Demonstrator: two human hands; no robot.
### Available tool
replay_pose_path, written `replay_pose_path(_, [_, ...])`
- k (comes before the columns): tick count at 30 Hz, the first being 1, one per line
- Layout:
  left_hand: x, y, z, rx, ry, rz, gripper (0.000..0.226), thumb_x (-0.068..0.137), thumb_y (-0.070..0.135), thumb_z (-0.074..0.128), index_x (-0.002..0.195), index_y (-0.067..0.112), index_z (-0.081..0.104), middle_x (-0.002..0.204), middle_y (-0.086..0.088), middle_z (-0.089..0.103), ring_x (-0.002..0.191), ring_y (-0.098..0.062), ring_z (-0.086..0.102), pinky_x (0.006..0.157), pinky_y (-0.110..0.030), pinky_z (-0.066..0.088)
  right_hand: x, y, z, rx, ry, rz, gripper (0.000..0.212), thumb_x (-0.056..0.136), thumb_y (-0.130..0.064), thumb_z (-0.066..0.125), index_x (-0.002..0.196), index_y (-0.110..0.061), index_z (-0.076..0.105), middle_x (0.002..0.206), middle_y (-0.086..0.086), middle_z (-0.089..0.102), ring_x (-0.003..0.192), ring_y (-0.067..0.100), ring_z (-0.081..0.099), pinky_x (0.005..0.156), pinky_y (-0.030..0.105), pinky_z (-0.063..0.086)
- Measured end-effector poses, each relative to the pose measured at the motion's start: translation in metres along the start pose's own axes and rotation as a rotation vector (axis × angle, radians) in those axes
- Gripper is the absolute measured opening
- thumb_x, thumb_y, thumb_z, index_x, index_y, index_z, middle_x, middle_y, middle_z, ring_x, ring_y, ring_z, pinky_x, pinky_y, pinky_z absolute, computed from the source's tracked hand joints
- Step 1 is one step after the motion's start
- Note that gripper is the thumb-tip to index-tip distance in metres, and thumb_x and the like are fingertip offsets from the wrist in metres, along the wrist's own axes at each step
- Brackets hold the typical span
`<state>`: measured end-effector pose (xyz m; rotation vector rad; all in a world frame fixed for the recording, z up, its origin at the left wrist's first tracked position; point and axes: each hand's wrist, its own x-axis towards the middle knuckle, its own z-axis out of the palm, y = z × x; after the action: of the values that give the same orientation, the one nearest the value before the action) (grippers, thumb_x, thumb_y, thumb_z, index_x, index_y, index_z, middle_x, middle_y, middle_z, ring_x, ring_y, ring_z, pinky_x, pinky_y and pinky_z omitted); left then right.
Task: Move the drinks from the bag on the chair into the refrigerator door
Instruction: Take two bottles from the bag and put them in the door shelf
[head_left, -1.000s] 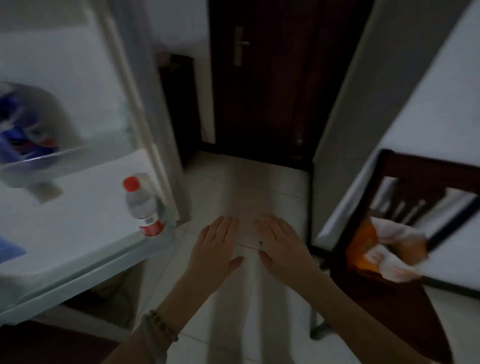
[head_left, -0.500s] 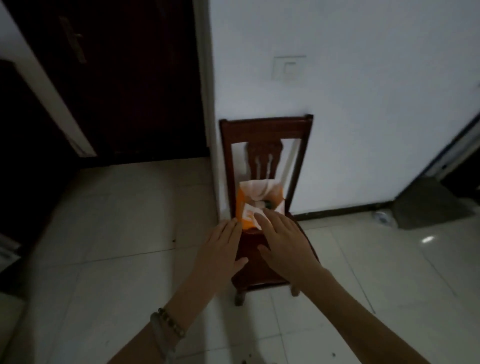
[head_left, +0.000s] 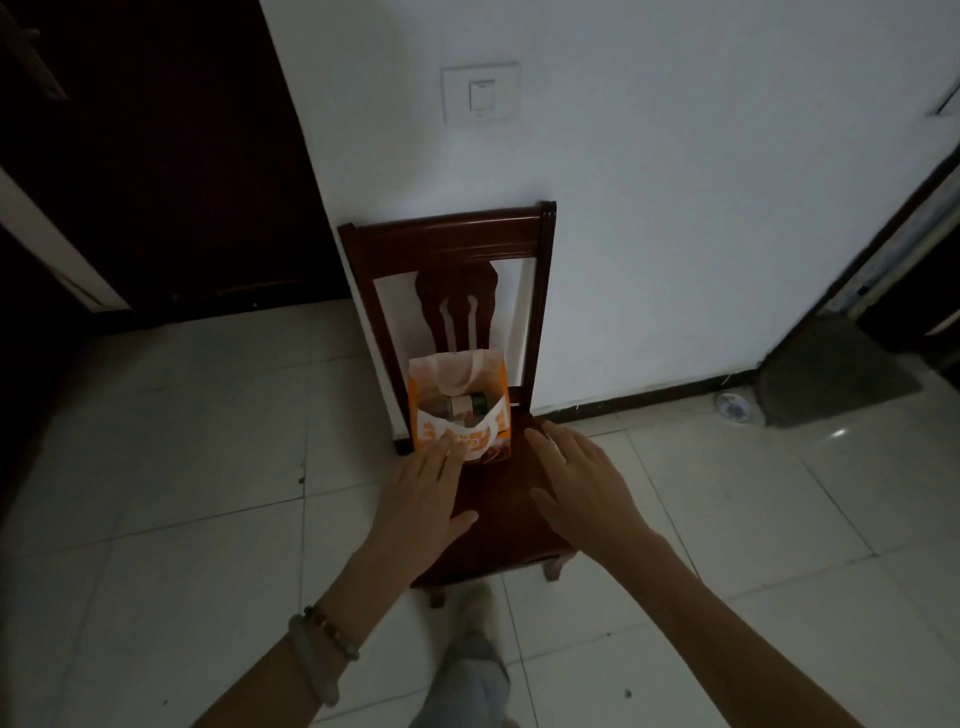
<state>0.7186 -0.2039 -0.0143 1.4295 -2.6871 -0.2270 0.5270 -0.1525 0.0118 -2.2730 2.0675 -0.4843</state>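
An orange and white paper bag (head_left: 488, 415) stands open at the back of a dark wooden chair (head_left: 498, 499) against the white wall. Inside it lies a bottle with a green cap (head_left: 465, 404); anything else in the bag is hidden. My left hand (head_left: 421, 504) is flat with fingers spread, fingertips at the bag's front lower left. My right hand (head_left: 582, 483) hovers open over the seat just right of the bag, apart from it. Neither hand holds anything. The refrigerator is out of view.
A dark door (head_left: 156, 156) fills the left background. A light switch (head_left: 480, 93) is on the wall above the chair. A grey mat (head_left: 836, 374) and a small dish (head_left: 732, 410) lie on the tiled floor at right. My leg and foot (head_left: 467, 649) stand before the chair.
My view swung from the open refrigerator door to the chair and came closer. My hands have spread apart, the left reaching the bag's front and the right moving off the bag to its right.
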Motion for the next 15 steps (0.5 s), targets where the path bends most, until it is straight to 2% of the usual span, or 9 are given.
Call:
replay_pose_path(5, [0.056, -0.022, 0.022, -0.042, -0.029, -0.065, 0.079, 0.087, 0.047, 0.055, 0.147, 0.014, 0.016, 0.156, -0.007, 0.013, 0.142, -0.023, 0.018, 0.114, -0.038, 0.019, 0.053, 0.040, 0.028, 0.050, -0.060, 0.018, 0.061, 0.078, -0.018, 0.068, 0.133, -0.009, 0.042, 0.137, 0.016, 0.046, 0.127, 0.033, 0.040, 0.105, 0.045, 0.029])
replay_pose_path(8, [0.096, -0.046, 0.037, -0.075, -0.042, -0.120, 0.068, 0.090, 0.037, 0.054, 0.145, 0.013, 0.023, 0.155, -0.008, 0.018, 0.140, -0.024, 0.022, 0.112, -0.038, 0.023, 0.098, 0.059, 0.047, 0.053, -0.090, -0.016, 0.060, 0.075, -0.017, 0.071, 0.129, -0.008, 0.046, 0.132, 0.016, 0.051, 0.123, 0.033, 0.046, 0.100, 0.044, 0.037])
replay_pose_path(11, [0.132, -0.077, 0.050, -0.097, -0.058, -0.169, 0.061, 0.086, 0.023, 0.062, 0.139, 0.006, 0.037, 0.147, -0.016, 0.035, 0.132, -0.031, 0.038, 0.105, -0.044, 0.035, 0.145, 0.069, 0.068, 0.072, -0.118, -0.063, 0.058, 0.068, -0.012, 0.077, 0.121, -0.006, 0.054, 0.120, 0.018, 0.059, 0.109, 0.034, 0.056, 0.089, 0.043, 0.048])
replay_pose_path(15, [0.167, -0.115, 0.072, -0.074, -0.108, -0.169, 0.061, 0.078, 0.015, 0.070, 0.131, -0.002, 0.046, 0.136, -0.021, 0.048, 0.120, -0.037, 0.051, 0.095, -0.048, 0.044, 0.195, 0.080, 0.102, 0.183, -0.208, -0.072, 0.049, 0.072, -0.011, 0.073, 0.118, -0.006, 0.054, 0.119, 0.016, 0.059, 0.108, 0.034, 0.055, 0.089, 0.044, 0.049])
